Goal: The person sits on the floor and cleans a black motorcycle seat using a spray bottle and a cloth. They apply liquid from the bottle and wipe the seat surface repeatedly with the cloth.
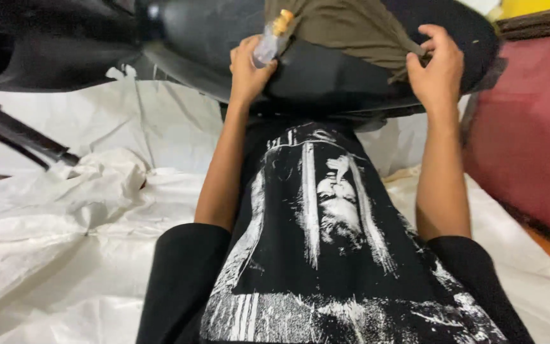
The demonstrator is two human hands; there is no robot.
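Note:
My left hand (248,67) grips a small clear bottle (268,41) with an orange-tan cap, held against a large glossy black curved panel (326,70). My right hand (437,64) pinches the edge of an olive-brown cloth (351,28) that lies over the top of the same black panel. Both arms reach forward over my black printed shirt (326,242).
White crumpled sheeting (65,216) covers the floor on both sides. A dark metal bar (20,134) slants in from the left. A dark red surface (529,134) stands at the right, with a yellow object (529,6) at the top right.

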